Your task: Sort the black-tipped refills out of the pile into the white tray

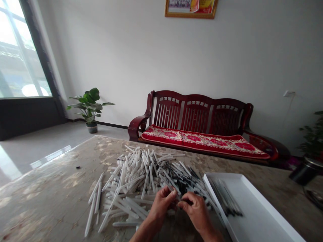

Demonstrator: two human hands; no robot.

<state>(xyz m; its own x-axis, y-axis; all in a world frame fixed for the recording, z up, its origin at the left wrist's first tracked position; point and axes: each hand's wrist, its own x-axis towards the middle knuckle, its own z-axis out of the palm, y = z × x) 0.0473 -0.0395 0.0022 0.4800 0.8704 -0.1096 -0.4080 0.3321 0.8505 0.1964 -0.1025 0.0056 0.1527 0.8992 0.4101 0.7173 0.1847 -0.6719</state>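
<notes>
My left hand [163,201] and my right hand [194,208] come close together over the near side of a heap. Both have thumb and fingers pinched on a slim pen-like stick between them; its details are blurred and mostly covered by the fingers. Whitish, translucent pen-like sticks [133,178] make up most of the heap, lying in all directions. Darker thin pieces [185,181] are mixed in at its right side. Beside my right hand stands a shallow white tray [267,211], holding a row of clear sticks with dark ends [225,198] along its left wall.
A patterned brown cloth [63,201] covers the table. Several loose sticks [93,205] lie left of the heap, and a small dark bit [78,167] farther left. Beyond are a wooden bench [194,111] and a potted plant [91,106]. A dark container [306,171] stands at right.
</notes>
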